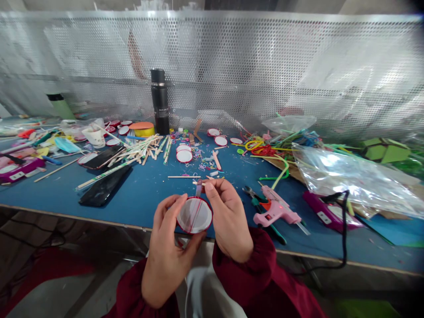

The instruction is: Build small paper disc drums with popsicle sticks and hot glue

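My left hand [167,247] grips a small round white disc with a red rim [194,215] from its left side and underneath, just above the near edge of the blue table [149,190]. Thin red strands cross the disc's face. My right hand [228,218] pinches the top of those strands and a small stick [198,187] at the disc's upper edge. Both hands are closed, in dark red sleeves.
A pink glue gun [274,211] lies right of my hands beside pliers [253,196]. Further off are wooden sticks [139,152], more red-rimmed discs [184,156], a black phone [105,187], a black flask [159,101], plastic bags [351,179] and a perforated metal screen [232,66].
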### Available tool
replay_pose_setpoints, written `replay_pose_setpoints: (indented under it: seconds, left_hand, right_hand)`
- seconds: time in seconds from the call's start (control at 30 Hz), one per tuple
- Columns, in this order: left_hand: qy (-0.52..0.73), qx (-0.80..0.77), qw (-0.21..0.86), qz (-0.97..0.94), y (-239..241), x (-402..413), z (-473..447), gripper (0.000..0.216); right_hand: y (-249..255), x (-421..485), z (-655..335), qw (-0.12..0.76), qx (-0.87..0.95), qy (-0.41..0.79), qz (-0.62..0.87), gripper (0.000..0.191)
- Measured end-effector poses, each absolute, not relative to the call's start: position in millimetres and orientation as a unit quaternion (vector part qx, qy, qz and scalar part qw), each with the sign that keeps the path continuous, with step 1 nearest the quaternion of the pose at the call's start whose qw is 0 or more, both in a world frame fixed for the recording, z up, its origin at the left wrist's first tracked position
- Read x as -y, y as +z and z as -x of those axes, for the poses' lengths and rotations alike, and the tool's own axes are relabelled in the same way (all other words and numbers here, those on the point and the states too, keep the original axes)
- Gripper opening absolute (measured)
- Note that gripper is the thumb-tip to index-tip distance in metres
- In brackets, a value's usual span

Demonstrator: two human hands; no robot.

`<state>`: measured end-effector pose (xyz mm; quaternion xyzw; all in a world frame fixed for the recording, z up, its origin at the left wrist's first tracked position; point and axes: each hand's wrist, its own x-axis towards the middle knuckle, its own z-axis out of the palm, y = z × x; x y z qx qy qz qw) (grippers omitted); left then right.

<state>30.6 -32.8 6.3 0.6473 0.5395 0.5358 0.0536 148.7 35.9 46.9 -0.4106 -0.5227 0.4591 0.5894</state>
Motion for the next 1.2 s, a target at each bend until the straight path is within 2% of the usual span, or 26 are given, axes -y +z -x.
replay_pose_setpoints:
  seconds: [0.5, 0.73, 1.0, 1.2]
  left_hand:
    - [0.542, -0.550, 0.047, -0.634, 5, 27, -26, 0.066]
    - [0.551, -0.552, 0.056, -0.623, 3, 21, -24, 0.067]
    - [0.570, -0.544, 0.063, -0.613, -1, 21, -26, 0.067]
    - [0.576, -0.554, 0.049, -0.599, -2, 18, -25, 0.066]
  right_hand:
    - [40, -34, -155, 0.605, 0.488, 0.486, 0.399, 0.029]
    - [41, -36, -156, 0.591, 0.495, 0.494, 0.402, 0.031]
    - [38, -31, -156, 0.545, 0.475, 0.576, 0.382, 0.038]
    - [29, -20, -157, 0.538, 0.478, 0.586, 0.373, 0.033]
